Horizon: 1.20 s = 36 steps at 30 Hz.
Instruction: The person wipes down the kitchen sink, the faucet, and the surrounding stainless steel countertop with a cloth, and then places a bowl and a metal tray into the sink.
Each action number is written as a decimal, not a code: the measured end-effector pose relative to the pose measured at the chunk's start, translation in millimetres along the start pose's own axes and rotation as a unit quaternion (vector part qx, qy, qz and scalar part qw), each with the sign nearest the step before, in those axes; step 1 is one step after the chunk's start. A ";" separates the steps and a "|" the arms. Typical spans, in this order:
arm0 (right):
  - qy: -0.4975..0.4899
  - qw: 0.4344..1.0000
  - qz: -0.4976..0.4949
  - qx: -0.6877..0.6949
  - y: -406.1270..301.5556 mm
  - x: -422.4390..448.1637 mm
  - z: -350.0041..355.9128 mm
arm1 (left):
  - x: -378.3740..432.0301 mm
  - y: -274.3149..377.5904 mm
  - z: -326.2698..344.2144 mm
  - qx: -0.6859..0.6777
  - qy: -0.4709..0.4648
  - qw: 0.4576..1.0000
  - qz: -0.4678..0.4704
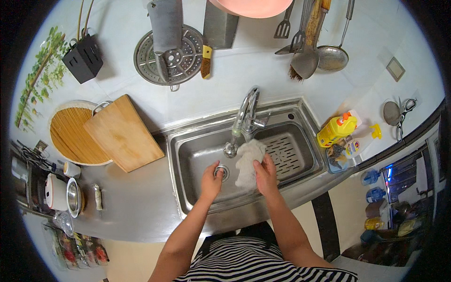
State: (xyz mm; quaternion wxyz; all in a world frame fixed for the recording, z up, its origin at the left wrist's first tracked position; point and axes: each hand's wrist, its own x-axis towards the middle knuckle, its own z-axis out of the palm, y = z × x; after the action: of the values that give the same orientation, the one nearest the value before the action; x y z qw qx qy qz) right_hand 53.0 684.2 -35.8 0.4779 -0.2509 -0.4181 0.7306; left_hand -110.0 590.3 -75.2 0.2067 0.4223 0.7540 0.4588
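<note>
Over the stainless steel sink (197, 151), my right hand (265, 172) grips a whitish cloth (247, 172) along its right edge, thumb on top. The cloth hangs bunched in front of the faucet (246, 105). To its left, my left hand (212, 179) is held with thumb and fingers apart, touching nothing that I can see. Just behind that hand, the round sink drain (222, 172) is partly covered by its fingers. A slotted drain tray (287, 151) sits in the right side of the sink, partly behind the cloth and my right hand.
Left of the sink, a wooden cutting board (127, 135) leans by a round bamboo board (72, 132). A yellow detergent bottle (334, 130) and a spray bottle (356, 146) stand at the right corner. On the wall hang a cleaver (165, 28), a steamer rack (141, 56) and a skimmer (333, 58).
</note>
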 end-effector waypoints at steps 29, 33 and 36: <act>-0.225 0.622 -0.522 -0.538 -80.6 201.5 38.6 | 74.5 154.0 25.9 0.194 0.233 0.945 0.123; -0.114 0.717 -0.484 -0.489 -62.7 220.5 34.7 | 76.4 155.5 29.7 0.192 0.245 0.942 0.127; -0.048 0.758 -0.423 -0.494 -44.3 226.3 31.0 | 75.8 151.9 27.9 0.199 0.245 0.941 0.122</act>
State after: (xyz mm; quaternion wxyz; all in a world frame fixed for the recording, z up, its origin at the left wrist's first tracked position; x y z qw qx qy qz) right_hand -43.5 886.8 25.6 0.5273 -0.2140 -0.8072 0.1568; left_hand -64.8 701.1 48.4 -0.1298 0.4181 0.7999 0.4106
